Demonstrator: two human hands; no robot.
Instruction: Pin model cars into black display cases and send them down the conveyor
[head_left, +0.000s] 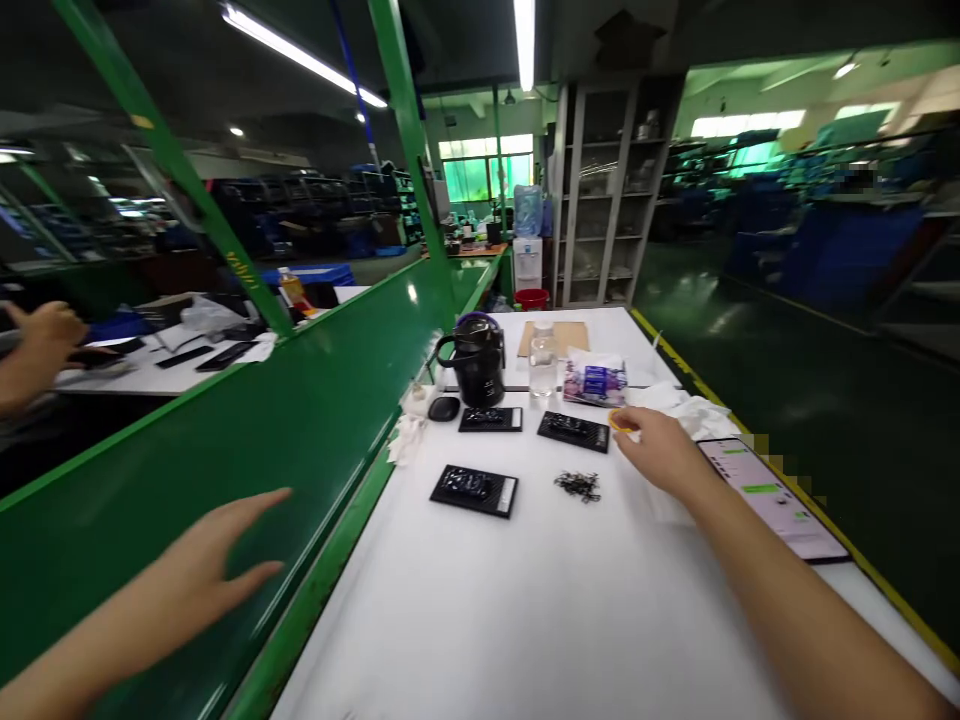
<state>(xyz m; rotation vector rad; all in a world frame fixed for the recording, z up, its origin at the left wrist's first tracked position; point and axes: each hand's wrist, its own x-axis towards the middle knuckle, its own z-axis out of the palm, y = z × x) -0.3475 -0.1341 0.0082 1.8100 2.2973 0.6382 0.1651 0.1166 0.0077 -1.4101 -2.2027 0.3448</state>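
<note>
My left hand (199, 565) is raised in front of the green partition, its thumb and fingers apart and nothing between them. Over the right side of the white table (555, 610) reaches my right hand (660, 447), its fingertips closed on a small yellow-orange ring-shaped thing (621, 420). Close to those fingers lies a flat black rectangular piece (574, 430) with a glossy black bundle on it. Two similar pieces rest further left, one at the back (490, 419) and one nearer me (475, 490). A loose pile of small black parts (578, 486) lies between them and my right hand.
A black jug (480, 365), a clear bottle (543, 362) and a purple-white packet (595, 380) stand at the back. A black mouse (443, 409) is beside the green partition (330, 390). A lit phone (776, 500) lies along the right edge. Beyond the partition shows a co-worker's hand (49, 335).
</note>
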